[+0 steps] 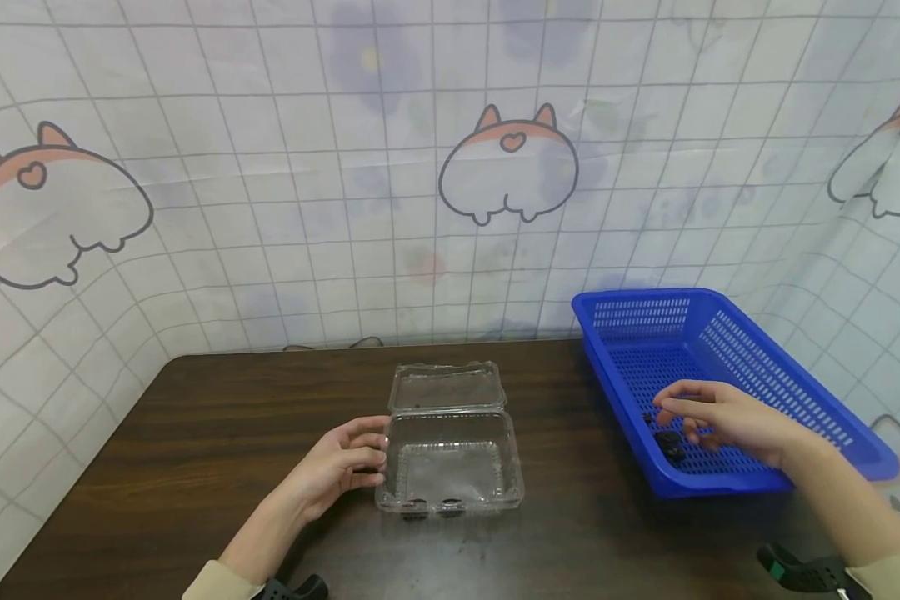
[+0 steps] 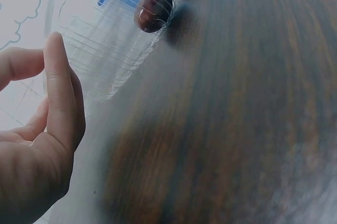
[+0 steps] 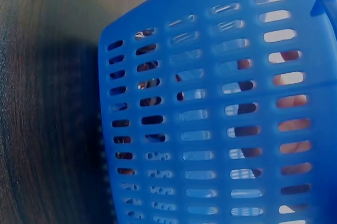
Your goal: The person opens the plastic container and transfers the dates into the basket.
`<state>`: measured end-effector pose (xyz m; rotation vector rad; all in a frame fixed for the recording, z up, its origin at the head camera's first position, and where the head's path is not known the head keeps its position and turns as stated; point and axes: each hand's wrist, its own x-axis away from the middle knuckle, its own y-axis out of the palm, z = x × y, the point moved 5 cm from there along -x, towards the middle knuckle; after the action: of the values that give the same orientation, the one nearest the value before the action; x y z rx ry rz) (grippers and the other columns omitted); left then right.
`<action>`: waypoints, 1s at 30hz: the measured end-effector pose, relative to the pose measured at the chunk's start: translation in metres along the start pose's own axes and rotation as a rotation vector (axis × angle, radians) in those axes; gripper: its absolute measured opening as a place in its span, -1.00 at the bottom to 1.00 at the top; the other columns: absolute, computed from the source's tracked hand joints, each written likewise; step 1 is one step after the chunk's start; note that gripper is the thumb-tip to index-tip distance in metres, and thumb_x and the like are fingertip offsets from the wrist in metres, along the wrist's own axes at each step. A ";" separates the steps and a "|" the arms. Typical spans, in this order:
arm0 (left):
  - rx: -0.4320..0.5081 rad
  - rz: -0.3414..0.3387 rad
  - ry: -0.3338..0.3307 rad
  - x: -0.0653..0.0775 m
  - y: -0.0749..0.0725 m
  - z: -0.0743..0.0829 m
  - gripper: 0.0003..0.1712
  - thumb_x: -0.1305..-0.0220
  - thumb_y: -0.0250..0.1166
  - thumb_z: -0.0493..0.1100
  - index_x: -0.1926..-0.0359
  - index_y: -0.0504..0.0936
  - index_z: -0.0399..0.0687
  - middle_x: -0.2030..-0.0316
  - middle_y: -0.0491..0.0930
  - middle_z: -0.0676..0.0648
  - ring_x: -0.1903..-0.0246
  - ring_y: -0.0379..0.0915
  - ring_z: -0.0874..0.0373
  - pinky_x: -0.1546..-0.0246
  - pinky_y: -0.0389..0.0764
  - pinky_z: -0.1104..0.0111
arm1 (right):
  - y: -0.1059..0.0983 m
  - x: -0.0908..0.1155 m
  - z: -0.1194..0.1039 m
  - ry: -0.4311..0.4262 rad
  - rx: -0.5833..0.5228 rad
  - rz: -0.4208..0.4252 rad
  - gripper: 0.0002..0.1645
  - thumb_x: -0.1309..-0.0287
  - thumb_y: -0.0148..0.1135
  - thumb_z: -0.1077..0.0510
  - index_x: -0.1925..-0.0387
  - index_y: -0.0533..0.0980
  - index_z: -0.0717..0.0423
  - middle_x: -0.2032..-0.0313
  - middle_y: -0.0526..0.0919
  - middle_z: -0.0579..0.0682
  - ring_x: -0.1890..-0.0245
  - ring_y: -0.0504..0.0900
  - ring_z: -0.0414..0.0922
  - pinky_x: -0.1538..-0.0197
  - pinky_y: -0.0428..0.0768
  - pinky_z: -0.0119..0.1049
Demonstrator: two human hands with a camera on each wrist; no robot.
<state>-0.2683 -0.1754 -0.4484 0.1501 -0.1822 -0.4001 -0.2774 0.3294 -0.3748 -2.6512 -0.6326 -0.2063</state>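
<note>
A clear plastic clamshell box (image 1: pixel 450 467) stands on the table with its lid (image 1: pixel 448 387) raised toward the wall. Glossy dark-brown round pieces (image 2: pixel 154 10) sit at its front edge. My left hand (image 1: pixel 342 462) rests against the box's left side, fingers fairly straight along the wall. Over the near left corner of a blue slotted basket (image 1: pixel 607 375), my right hand (image 1: pixel 735 421) hovers with loosely bent fingers, nothing visible between them. Below it, small dark pieces (image 1: pixel 669 446) lie on the basket floor. Through the basket slots, the right wrist view shows only parts of fingers (image 3: pixel 295 125).
The dark wood table (image 1: pixel 217 417) reaches back to a tile-patterned wall sheet (image 1: pixel 315 275). The basket stands at the right, close to the side wall. Thin cables (image 1: pixel 366 341) show along the table's back edge.
</note>
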 end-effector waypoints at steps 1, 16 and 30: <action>0.000 -0.001 0.000 0.000 0.000 0.000 -0.25 -0.35 0.27 -0.39 -0.49 0.20 -0.33 0.10 0.52 -0.08 0.29 0.59 0.17 0.20 0.73 0.31 | 0.000 0.000 -0.001 0.001 -0.007 0.010 -0.51 -0.60 0.02 -0.01 -0.22 0.40 0.35 0.00 0.56 0.31 0.40 0.51 -0.12 0.46 0.49 -0.29; -0.004 -0.007 0.001 0.000 0.002 0.000 -0.25 -0.35 0.27 -0.39 -0.49 0.19 -0.34 0.09 0.52 -0.08 0.29 0.58 0.18 0.19 0.73 0.32 | 0.009 -0.006 -0.021 -0.024 -0.004 0.046 -0.42 -0.56 0.08 -0.04 -0.28 0.36 0.38 0.00 0.57 0.34 0.38 0.53 -0.10 0.44 0.52 -0.31; -0.008 -0.003 -0.010 -0.001 0.003 0.001 -0.24 -0.35 0.28 -0.39 -0.49 0.19 -0.35 0.11 0.53 -0.07 0.28 0.59 0.16 0.19 0.73 0.31 | 0.018 -0.021 -0.049 -0.071 0.006 0.081 -0.46 -0.52 0.15 -0.04 -0.22 0.42 0.33 0.05 0.60 0.27 0.42 0.50 -0.11 0.45 0.51 -0.31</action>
<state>-0.2688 -0.1726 -0.4468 0.1402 -0.1905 -0.4051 -0.2899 0.2860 -0.3414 -2.6824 -0.5456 -0.0873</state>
